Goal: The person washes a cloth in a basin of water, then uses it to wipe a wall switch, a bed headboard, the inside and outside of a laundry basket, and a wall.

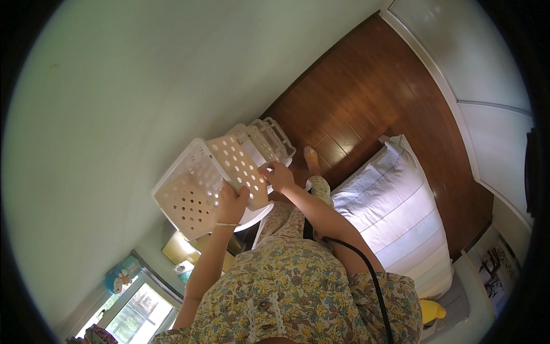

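A white perforated plastic basket (pixel 238 165) leans against the wall, tilted with its open side towards the left. My left hand (pixel 232 202) grips its near edge, the thumb lying on the outer holed panel. My right hand (pixel 278 176) is at the other end of that panel, with the fingers bent close to it. Something small and greyish shows by those fingertips, too small to make out. Beyond the basket, more white plastic tiers (pixel 268 137) of what looks like a basket rack stand along the wall. A curved white plastic edge (pixel 255 217) shows below my left hand.
To the right is a bed with striped bedding (pixel 391 202). Brown wood flooring (pixel 356 94) runs to a white sliding-door cabinet (pixel 485 86). A window (pixel 139 309) and a yellowish box-like thing (pixel 180 247) are at lower left. A black cable (pixel 371 271) crosses my right arm.
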`<action>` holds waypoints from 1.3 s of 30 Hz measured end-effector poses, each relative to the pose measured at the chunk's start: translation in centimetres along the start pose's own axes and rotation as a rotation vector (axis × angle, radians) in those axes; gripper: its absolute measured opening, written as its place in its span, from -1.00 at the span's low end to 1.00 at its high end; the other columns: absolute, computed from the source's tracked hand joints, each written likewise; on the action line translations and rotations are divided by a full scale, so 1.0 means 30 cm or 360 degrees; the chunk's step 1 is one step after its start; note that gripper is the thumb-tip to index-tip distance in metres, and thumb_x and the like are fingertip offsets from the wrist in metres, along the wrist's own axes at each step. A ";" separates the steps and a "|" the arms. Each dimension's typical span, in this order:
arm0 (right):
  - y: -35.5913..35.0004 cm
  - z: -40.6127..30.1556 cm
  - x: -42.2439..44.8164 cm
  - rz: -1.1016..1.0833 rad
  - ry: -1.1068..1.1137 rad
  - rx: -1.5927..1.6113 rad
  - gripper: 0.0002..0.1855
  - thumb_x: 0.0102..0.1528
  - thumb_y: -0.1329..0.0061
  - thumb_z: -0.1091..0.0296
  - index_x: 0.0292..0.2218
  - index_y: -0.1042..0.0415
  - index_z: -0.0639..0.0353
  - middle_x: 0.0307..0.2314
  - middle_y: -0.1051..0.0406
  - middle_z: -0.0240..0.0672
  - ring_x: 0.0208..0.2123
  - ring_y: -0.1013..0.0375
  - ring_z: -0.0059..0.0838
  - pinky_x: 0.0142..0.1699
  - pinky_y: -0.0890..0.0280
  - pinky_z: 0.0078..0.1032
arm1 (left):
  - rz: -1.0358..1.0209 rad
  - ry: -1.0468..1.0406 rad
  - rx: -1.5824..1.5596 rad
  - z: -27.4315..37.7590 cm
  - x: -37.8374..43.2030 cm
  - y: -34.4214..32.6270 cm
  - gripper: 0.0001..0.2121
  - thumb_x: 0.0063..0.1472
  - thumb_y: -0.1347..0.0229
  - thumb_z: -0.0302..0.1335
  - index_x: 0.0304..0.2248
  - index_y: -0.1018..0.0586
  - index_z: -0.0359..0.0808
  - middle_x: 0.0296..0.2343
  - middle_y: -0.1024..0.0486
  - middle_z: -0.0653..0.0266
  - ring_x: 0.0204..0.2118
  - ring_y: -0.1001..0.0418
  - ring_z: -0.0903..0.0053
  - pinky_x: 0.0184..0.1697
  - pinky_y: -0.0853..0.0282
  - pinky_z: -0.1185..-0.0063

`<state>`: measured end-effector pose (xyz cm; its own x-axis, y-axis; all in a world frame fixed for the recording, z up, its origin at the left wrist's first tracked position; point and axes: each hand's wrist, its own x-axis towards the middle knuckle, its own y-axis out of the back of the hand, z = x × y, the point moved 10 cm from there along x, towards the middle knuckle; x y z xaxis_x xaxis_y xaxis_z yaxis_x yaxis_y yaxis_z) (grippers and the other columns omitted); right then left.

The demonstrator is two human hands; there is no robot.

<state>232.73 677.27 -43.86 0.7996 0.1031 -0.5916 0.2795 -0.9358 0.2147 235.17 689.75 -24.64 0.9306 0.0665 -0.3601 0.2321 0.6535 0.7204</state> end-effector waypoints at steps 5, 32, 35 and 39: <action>0.015 0.000 -0.003 0.0078 -0.0001 0.0012 -0.50 -0.09 0.01 -0.11 -0.38 -0.47 0.23 -0.41 -0.42 -0.12 -0.32 -0.41 -0.23 -0.20 -0.27 -0.41 | -0.0070 0.0141 -0.0116 -0.031 -0.001 -0.013 -0.62 0.03 0.02 -0.52 -0.15 -0.25 -0.53 -0.54 -0.46 0.07 -0.65 -0.40 0.52 -0.61 -0.31 0.59; 0.048 0.006 0.023 0.0417 0.0152 -0.0178 -0.46 -0.10 0.00 -0.09 -0.32 -0.37 0.28 -0.44 -0.40 -0.03 -0.34 -0.38 -0.07 -0.23 -0.27 -0.32 | -0.0077 0.0075 -0.0287 0.012 0.031 -0.018 -0.56 0.01 -0.02 -0.45 -0.14 -0.21 -0.52 -0.49 -0.47 -0.12 -0.48 -0.48 0.11 -0.45 -0.40 0.37; -0.010 -0.034 0.046 -0.0164 0.0213 -0.0151 -0.50 -0.06 0.02 -0.01 -0.25 -0.34 0.26 -0.44 -0.42 -0.04 -0.33 -0.41 -0.09 -0.24 -0.29 -0.33 | -0.0024 0.0032 -0.0197 -0.005 0.026 -0.015 -0.54 0.01 -0.03 -0.45 -0.13 -0.20 -0.52 -0.50 -0.47 -0.11 -0.49 -0.49 0.13 -0.46 -0.40 0.39; 0.033 0.081 0.047 -0.0042 0.0012 -0.0190 -0.55 0.01 0.12 0.09 -0.15 -0.30 0.21 -0.40 -0.42 -0.04 -0.28 -0.39 -0.06 -0.19 -0.27 -0.24 | -0.0146 0.0118 -0.0250 0.005 0.000 -0.069 -0.54 0.02 -0.03 -0.44 -0.13 -0.20 -0.52 -0.51 -0.48 -0.09 -0.50 -0.50 0.16 -0.47 -0.41 0.39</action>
<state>232.83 675.66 -46.37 0.7950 0.1301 -0.5924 0.3614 -0.8860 0.2905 234.72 688.27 -26.04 0.8829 0.0528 -0.4666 0.2623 0.7686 0.5834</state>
